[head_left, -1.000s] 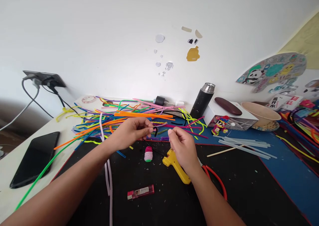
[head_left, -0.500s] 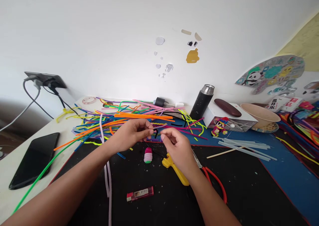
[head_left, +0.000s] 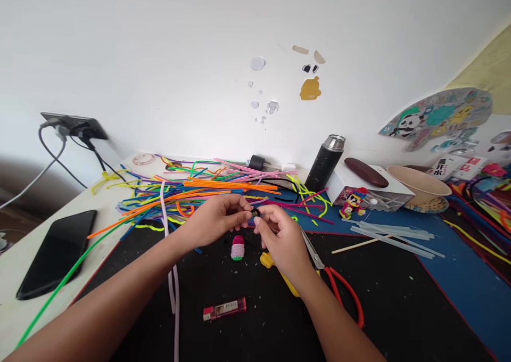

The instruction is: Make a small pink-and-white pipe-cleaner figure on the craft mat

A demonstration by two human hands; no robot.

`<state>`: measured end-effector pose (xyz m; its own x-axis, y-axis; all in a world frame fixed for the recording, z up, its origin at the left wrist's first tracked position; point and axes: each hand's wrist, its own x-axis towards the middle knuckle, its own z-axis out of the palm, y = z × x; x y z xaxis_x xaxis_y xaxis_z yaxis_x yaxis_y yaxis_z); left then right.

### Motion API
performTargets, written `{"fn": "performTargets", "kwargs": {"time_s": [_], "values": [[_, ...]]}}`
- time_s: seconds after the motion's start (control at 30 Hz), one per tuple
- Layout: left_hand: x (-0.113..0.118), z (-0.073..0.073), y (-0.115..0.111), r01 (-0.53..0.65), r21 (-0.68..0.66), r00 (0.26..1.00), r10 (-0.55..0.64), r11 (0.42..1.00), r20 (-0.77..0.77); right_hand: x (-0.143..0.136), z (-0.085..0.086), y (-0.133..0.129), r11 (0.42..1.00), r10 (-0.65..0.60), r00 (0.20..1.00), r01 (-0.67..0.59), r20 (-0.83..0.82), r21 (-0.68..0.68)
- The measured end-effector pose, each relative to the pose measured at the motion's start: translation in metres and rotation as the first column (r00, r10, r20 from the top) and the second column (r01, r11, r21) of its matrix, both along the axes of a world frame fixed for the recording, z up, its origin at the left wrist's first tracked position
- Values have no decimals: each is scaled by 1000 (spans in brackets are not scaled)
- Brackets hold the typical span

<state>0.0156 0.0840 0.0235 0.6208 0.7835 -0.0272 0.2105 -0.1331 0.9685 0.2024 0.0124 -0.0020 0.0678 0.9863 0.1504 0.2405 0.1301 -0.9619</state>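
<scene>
"From the head view, how many hands are at work?"

"Two, over the one black mat [head_left: 279,325]. The left hand [head_left: 217,221] has its thumb and finger pinched on one black strip [head_left: 256,211], short and bent into a curve. The right hand [head_left: 284,239] has thumb and forefinger narrowed right up against it; whether they grip it I can't tell."

"So where is that strip?"

"Between the two sets of fingertips, above the table, in front of the heap of coloured stems [head_left: 231,185]. Those are too many to count."

"And lower down?"

"One small wrapped bundle [head_left: 237,248], banded pink, pale and green, near the left fingertips. One yellow tool [head_left: 267,260], partly hidden by the right hand. One pair of scissors [head_left: 318,261] with red handles, beside the right wrist. Nearer us, one lighter [head_left: 224,309]."

"Out to the sides?"

"One phone [head_left: 58,254] on the left. On the right, one wooden stick [head_left: 355,245], several translucent sticks [head_left: 395,234] overlapping too much for a sure number, one little figure [head_left: 352,205], one black flask [head_left: 325,162], and one white box [head_left: 339,180] with one dark case [head_left: 366,172] on top."
</scene>
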Motion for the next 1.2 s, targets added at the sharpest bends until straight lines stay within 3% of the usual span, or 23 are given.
{"fn": "performTargets", "kwargs": {"time_s": [0.2,0.43,0.5,0.57,0.7,0.93,1.2], "values": [[-7,4,6,-47,201,990,73,978,-124,1,3,-3,999,12,996,-7,87,-51],[-13,24,4,-40,368,966,130,929,-223,0,1,-4,991,100,992,-92,73,-99],[-13,25,3,-71,282,983,115,957,-140,-1,4,-6,990,101,994,-97,40,-100],[-12,21,4,-94,96,995,92,991,30,-1,6,-6,990,98,995,-100,-28,-104],[-10,11,9,9,-151,982,20,988,187,2,9,-4,986,91,972,-119,-215,-118],[2,-1,2,63,-208,953,3,976,303,0,14,-7,959,151,892,-236,-425,-156],[4,-7,1,28,-194,929,46,981,367,-1,13,-7,946,170,868,-275,-467,-168]]}}
